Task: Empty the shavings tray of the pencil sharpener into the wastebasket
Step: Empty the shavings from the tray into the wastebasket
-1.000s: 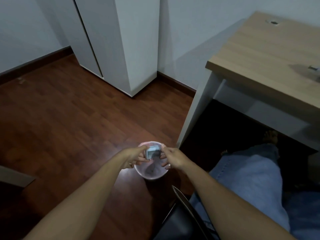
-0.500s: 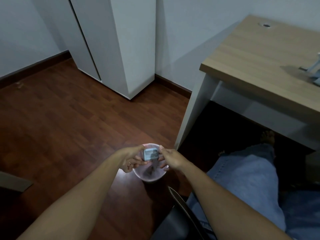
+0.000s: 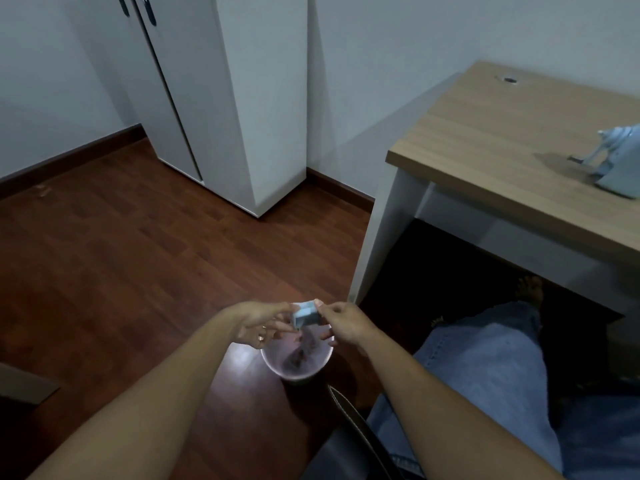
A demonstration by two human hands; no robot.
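A small pale blue shavings tray (image 3: 306, 314) is tipped over the round pink wastebasket (image 3: 277, 367) on the floor. My left hand (image 3: 261, 322) grips the tray's left side and my right hand (image 3: 346, 323) pinches its right corner. Dark shavings (image 3: 304, 346) are falling from the tray and lie inside the basket. The pale blue pencil sharpener (image 3: 620, 166) stands on the wooden desk (image 3: 502, 161) at the far right, partly cut off by the frame edge.
A white cabinet (image 3: 242, 98) stands against the wall at the back. The desk's white leg (image 3: 374, 237) is just right of the basket. My jeans-clad leg (image 3: 485, 375) and a dark chair edge (image 3: 353, 420) lie at lower right. The floor is dark wood.
The tray has tilted further and shavings now spill from it into the basket. The head camera has swung, bringing the sharpener on the desk into view.
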